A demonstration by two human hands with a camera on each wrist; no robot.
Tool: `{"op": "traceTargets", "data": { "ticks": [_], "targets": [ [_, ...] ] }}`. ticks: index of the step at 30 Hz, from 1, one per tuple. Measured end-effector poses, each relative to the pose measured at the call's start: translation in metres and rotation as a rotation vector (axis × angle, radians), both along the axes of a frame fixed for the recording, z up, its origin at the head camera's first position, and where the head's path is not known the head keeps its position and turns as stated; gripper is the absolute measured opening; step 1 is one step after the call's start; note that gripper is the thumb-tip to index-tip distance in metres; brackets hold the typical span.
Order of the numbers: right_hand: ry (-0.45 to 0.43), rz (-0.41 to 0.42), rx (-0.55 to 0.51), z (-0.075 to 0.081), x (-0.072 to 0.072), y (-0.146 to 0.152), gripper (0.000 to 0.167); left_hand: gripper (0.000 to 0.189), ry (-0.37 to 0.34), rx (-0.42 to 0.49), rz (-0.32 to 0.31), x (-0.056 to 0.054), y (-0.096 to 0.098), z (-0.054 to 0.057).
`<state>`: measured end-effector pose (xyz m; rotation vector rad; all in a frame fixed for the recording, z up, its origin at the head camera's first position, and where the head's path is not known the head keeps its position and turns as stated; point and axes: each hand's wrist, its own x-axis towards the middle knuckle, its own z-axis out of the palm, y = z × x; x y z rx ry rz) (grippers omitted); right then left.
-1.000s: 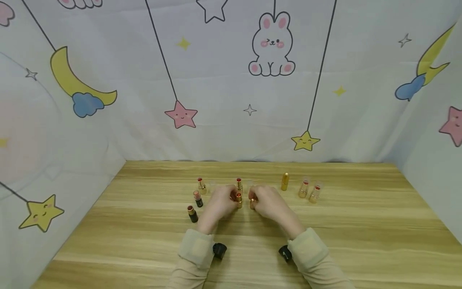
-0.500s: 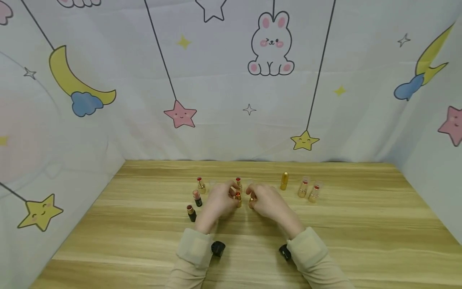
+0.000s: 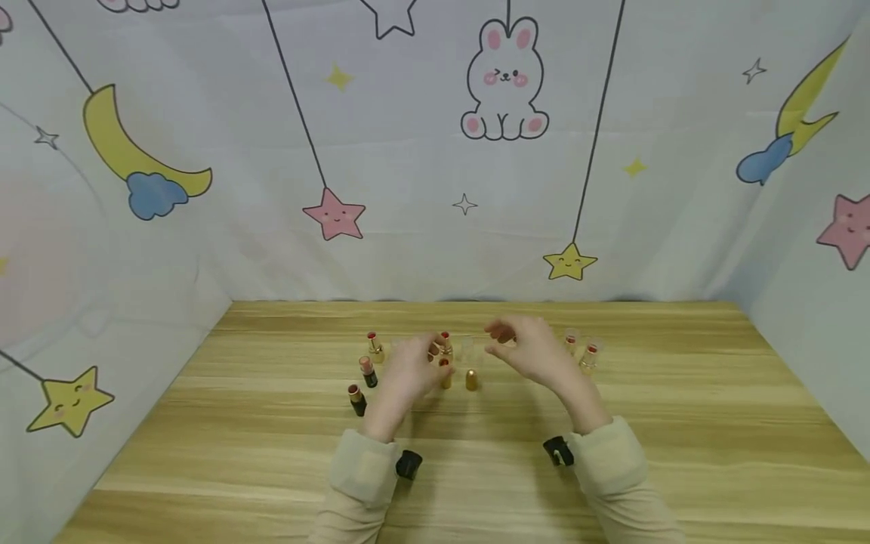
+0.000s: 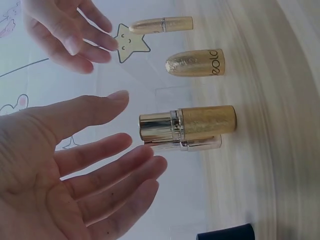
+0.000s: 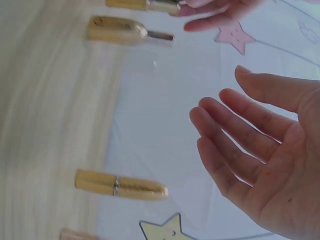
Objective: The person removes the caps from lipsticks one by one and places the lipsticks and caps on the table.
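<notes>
My left hand [image 3: 406,372] is beside an uncapped gold lipstick [image 4: 209,121] standing on the table. In the left wrist view its fingers are spread loosely, tips near the lipstick's shiny top, gripping nothing. To the right of that lipstick a rounded gold cap [image 3: 472,380] stands upright by itself. My right hand [image 3: 533,349] is raised behind and to the right of the cap, fingers relaxed and holding nothing. Near it stands a closed gold lipstick [image 5: 120,185], which the hand covers in the head view.
Left of the hands stand a red lipstick [image 3: 376,347], a pink lipstick [image 3: 368,372] and a black-based lipstick [image 3: 356,400]. Another red lipstick [image 3: 445,346] and a clear cap [image 3: 467,347] are behind. At right, two lipsticks [image 3: 589,359] wear clear covers. A printed cloth backs the wooden table [image 3: 476,483].
My right hand has let go of the gold cap and moved up and right, leaving it standing. My left hand's fingers have loosened beside the gold lipstick. The head view has shifted slightly.
</notes>
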<state>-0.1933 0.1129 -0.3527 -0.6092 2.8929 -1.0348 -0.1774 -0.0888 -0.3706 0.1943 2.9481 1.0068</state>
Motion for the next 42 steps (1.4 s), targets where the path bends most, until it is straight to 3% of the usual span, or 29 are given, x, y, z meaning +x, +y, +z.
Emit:
{"op": "traceTargets", "data": {
  "ticks": [9,15,19,25,35,42],
  "targets": [
    [0.033,-0.072,-0.128,0.007,-0.009,0.036,0.028,0.040,0.154,0.037,0.023,0.000,0.008,0.001],
    [0.067,-0.092,-0.128,0.006,-0.014,0.054,0.028,0.043,0.217,0.175,-0.040,-0.002,0.021,0.000],
    [0.060,-0.116,-0.129,0.006,-0.018,0.065,0.029,0.049,0.175,0.314,-0.102,-0.006,0.037,-0.002],
    [0.019,-0.108,-0.142,0.007,-0.022,0.077,0.030,0.056,0.012,0.425,-0.155,-0.012,0.063,-0.010],
    [0.012,-0.049,-0.050,-0.002,-0.033,0.083,0.031,0.057,-0.007,0.393,-0.067,-0.021,0.098,-0.018],
    [-0.005,-0.014,-0.040,-0.010,-0.042,0.085,0.034,0.057,-0.035,0.478,-0.041,-0.032,0.112,-0.029]
  ]
}}
